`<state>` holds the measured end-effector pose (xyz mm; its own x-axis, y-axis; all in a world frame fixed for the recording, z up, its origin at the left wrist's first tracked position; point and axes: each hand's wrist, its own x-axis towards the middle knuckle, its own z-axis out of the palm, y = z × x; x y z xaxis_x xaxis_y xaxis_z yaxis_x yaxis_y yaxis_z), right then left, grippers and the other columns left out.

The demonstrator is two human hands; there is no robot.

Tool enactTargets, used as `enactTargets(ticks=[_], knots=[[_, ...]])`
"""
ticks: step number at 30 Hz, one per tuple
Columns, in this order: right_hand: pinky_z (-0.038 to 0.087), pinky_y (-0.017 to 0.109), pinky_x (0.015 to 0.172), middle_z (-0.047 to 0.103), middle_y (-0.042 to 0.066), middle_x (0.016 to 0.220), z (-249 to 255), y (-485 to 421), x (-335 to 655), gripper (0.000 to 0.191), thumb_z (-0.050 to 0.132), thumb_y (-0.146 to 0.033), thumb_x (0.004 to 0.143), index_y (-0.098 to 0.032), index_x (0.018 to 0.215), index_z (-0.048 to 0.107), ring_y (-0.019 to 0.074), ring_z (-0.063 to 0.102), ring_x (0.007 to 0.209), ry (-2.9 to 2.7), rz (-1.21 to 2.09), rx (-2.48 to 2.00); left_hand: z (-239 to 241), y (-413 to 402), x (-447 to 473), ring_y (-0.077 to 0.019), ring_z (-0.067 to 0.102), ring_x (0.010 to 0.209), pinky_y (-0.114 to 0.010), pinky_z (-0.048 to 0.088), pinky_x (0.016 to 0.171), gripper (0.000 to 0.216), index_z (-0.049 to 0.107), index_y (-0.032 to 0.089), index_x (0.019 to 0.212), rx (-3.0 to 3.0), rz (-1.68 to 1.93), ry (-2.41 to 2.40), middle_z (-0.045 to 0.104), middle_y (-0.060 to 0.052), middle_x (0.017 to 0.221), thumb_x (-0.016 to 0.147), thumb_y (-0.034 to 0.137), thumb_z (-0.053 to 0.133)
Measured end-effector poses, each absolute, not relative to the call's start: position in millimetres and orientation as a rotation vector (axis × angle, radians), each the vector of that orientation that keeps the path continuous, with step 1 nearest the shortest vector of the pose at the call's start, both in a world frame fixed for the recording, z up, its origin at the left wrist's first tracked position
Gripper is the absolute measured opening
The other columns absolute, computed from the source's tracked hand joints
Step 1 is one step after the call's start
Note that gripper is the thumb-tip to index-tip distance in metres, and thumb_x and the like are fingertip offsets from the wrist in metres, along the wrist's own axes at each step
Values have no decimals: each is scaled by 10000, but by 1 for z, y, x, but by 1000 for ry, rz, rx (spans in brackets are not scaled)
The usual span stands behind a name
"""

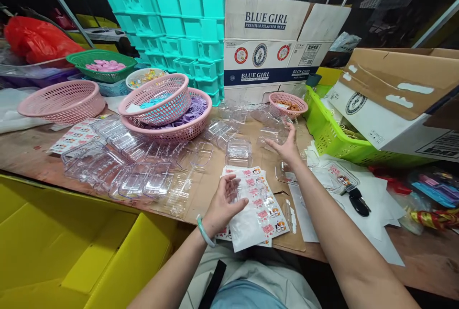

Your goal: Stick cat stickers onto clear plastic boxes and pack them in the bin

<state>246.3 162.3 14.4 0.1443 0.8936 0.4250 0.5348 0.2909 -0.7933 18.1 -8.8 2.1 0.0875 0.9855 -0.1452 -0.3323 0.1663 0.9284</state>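
My left hand [225, 204], with a pale green bangle on its wrist, hovers over sticker sheets [260, 215] printed with pink lettering and cartoon cats. Its fingers curl opposite the thumb around what looks like a clear plastic case [237, 190], faint against the paper. Farther forward, my right hand [288, 148] stretches out with thumb and fingers apart, holding nothing I can see. It is close to loose clear plastic cases [269, 136], just before a small pink basket [289, 104] of brown pieces. Another clear case [239, 150] lies between both hands.
Rows of clear cases [132, 177] cover the left side. Stacked pink baskets [158, 132] contain blue and purple pieces. Teal bins [179, 27] and a beer carton [265, 60] rise behind. At right are a lime crate [330, 129], loose paper, and a black key [358, 202].
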Motion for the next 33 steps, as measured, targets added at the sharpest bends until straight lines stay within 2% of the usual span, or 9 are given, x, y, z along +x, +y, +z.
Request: enactTargets(ticks=[3,5,6,9,12,17,33], knots=[[293,458,1088,413,124,1354,42,120,241,468,694,-453,760,-221,1140,551,262,375,1305,-1463,190,-1366,7,-18,19,-184,584,1018,-347,416,961,547,521,237,1195,817,1122,971,600,-46,1021,718,341,767],[392,393,994,549,88,1149,60,83,233,246,641,-433,820,-214,931,627,228,513,1134,-1490,294,-1322,11,-20,21,-182,600,972,-347,423,950,513,554,215,1184,726,1093,999,611,-42,957,743,405,737],[447,351,898,592,63,997,67,65,228,221,621,-429,838,-210,869,629,200,568,989,-1536,465,-1305,13,-20,21,-184,607,968,-351,421,958,514,572,204,1175,666,1084,1007,618,-46,951,742,429,734],[458,258,638,573,2,699,76,21,212,257,572,-442,875,-196,816,619,136,544,663,-1666,1096,-1279,14,-18,23,-192,622,978,-375,405,1008,536,617,186,1169,516,1091,980,641,-66,985,726,458,742],[390,223,532,529,-24,607,74,2,202,298,552,-455,883,-180,782,605,104,482,559,-1738,1366,-1318,11,-16,23,-196,619,1019,-383,384,1044,499,652,196,1165,463,1094,937,663,-79,1043,730,419,752],[313,214,476,502,-41,549,76,3,194,313,569,-456,854,-175,715,584,89,436,499,-1773,1386,-1452,11,-19,22,-206,619,1057,-390,371,1060,468,672,230,1173,416,1089,910,673,-80,1122,736,369,760],[364,226,492,590,-25,538,73,-1,183,306,555,-451,851,-192,697,611,106,482,476,-1764,1354,-1591,8,-25,25,-188,589,1065,-350,396,1017,461,659,244,1202,444,1130,915,646,-68,1158,778,419,708]])
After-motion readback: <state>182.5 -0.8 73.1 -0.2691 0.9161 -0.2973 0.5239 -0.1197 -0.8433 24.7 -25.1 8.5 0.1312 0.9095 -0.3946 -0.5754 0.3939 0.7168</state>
